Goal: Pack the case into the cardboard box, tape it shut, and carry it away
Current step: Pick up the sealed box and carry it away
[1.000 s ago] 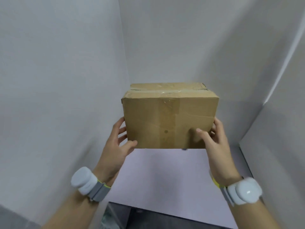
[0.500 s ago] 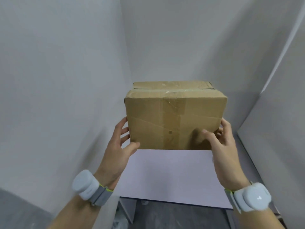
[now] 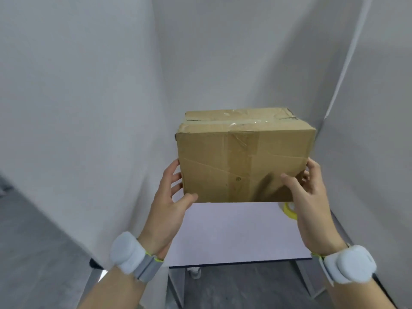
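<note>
While we held it up off the pale lilac tabletop [image 3: 234, 233], the brown cardboard box [image 3: 243, 161] sat between both hands, roughly level, its near face toward the camera. Flaps were closed and clear tape ran along the top seam and down the middle of the near face. The case wasn't visible; we couldn't tell from this view whether it was inside.

Our left hand [image 3: 169, 204] gripped the box's lower left corner: thumb pressed on the near face at the bottom edge, fingers spread up along the left side. Our right hand [image 3: 310, 197] gripped the lower right corner the same way, thumb on the near face, fingers wrapped round the right side. Both hands were partly open, clamping the box from the sides, nothing else in them.

We wore a white and grey wristband on each wrist, left [image 3: 131, 257] and right [image 3: 347, 264].

A yellow tape roll [image 3: 289, 210] lay on the tabletop near its right edge, just below the box's right corner and partly hidden behind the right hand. White partition walls [image 3: 78, 108] closed in the table on the left, back and right. Grey floor [image 3: 33, 253] showed at lower left and under the table.
</note>
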Demonstrator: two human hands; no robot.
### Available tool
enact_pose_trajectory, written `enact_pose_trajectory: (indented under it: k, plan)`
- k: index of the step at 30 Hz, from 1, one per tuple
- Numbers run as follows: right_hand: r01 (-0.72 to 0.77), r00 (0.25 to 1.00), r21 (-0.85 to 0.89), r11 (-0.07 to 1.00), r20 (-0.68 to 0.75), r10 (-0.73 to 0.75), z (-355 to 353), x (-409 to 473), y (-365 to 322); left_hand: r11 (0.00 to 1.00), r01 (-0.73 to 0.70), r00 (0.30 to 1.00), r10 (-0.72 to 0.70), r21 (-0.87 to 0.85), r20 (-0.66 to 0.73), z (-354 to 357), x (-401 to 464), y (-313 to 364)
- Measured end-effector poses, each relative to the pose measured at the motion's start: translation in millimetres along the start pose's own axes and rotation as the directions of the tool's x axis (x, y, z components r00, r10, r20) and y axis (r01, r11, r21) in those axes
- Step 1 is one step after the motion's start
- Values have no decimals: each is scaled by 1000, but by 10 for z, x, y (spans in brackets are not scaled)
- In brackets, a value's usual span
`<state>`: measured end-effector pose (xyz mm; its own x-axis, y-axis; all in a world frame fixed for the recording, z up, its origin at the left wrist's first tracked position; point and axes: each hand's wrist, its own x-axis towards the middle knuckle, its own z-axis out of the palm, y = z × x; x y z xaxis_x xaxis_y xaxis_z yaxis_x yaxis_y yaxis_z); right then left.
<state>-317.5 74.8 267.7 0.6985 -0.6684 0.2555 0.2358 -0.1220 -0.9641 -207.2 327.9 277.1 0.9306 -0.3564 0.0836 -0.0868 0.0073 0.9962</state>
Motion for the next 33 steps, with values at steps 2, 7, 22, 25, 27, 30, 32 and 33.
enact_pose_trajectory:
  k: [2,7,22,25,27,30,32,33]
  plan:
    - [11,998,-13,1000,-58,-12,46,-253,-82,1000,-9,998,9,4,55,-138,-125,13]
    - [31,985,-23,999,-168,-34,161,-1014,-283,1000,-21,983,20,6,180,-527,-554,122]
    - [35,980,-52,998,-194,-45,40,-2147,-592,996,-65,988,56,61,147,-958,-1744,278]
    - [36,982,-52,998,-182,-45,40,-2350,-642,992,-95,988,83,83,133,-1062,-1988,274]
    - [30,982,-40,999,-186,-37,61,-2515,-693,988,-122,984,107,96,144,-1163,-2138,283]
    - [25,982,-31,999,-188,-31,132,-2739,-784,986,-137,981,121,96,151,-1314,-2287,290]
    - [13,980,-33,999,-197,-19,203,-2853,-851,987,-137,979,122,87,162,-1419,-2349,296]
    - [12,980,-39,999,-199,-19,248,-2914,-877,987,-137,979,121,88,166,-1485,-2380,293]
